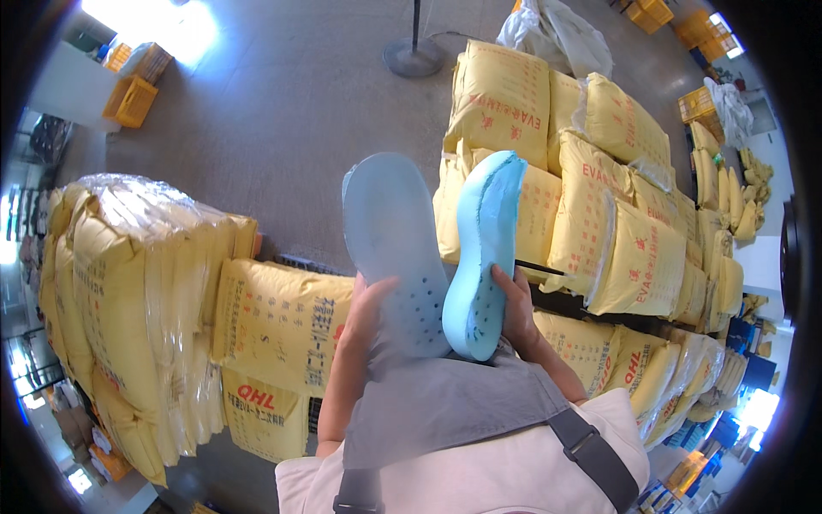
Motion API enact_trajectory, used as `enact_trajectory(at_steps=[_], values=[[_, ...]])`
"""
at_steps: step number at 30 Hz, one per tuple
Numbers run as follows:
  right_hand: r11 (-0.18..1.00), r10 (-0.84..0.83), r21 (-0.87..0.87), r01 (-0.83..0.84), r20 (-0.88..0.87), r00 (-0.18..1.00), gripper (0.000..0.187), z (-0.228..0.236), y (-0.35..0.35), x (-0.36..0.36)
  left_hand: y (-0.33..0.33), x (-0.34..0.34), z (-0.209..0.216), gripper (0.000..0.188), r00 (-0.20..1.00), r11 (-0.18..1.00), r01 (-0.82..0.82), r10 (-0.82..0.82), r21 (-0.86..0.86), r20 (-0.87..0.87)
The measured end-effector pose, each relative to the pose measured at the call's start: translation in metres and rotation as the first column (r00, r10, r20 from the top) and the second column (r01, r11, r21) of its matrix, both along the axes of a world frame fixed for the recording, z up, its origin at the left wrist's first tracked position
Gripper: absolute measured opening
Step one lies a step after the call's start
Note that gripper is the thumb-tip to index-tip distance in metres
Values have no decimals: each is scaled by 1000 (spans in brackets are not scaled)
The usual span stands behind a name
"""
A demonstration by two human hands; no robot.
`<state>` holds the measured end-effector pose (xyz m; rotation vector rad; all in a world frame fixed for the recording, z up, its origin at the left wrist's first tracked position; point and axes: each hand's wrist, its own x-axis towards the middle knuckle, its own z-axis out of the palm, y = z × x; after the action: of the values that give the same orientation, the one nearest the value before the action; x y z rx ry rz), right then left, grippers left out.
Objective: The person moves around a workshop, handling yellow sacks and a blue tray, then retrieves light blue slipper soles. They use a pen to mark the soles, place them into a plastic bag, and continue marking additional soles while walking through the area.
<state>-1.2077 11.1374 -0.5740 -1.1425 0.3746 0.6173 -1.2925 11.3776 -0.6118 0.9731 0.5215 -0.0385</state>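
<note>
Two foam shoe insoles are held up side by side in front of my grey apron (445, 398). My left hand (375, 301) grips the edge of the pale grey-blue insole (390, 214), whose flat face is toward me with small holes at its lower end. Most of the left fingers are hidden behind it. My right hand (515, 307) holds the bright light-blue insole (482, 231), its thumb against the right edge. That one is tilted, showing a thick curved side wall and a few holes low down. The lower ends of the two nearly touch.
Stacked yellow sacks (616, 180) fill the right side, and a plastic-wrapped sack pile (145, 300) stands at the left. More sacks (278, 325) lie close by my left arm. A round-based stand (413, 58) is on the grey floor (282, 111); an orange crate (131, 100) sits far left.
</note>
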Motion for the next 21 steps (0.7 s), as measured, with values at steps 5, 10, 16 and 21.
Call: enact_trajectory(at_steps=[5,10,16,21], values=[[998,-6,-60,8,31,1000,34,-31,92,100,98,105,-53,59,996,999,-45,46,-17,75],[998,45,-43,-42,75,996,41,-89,254,240,263,240,-108,58,988,997,-55,63,-56,142],[986,157,-66,-152,76,985,41,-89,442,389,414,360,-111,59,993,987,-90,98,-136,59],[985,156,-86,-151,55,986,42,-86,564,512,536,480,-123,63,980,978,-159,172,-132,98]])
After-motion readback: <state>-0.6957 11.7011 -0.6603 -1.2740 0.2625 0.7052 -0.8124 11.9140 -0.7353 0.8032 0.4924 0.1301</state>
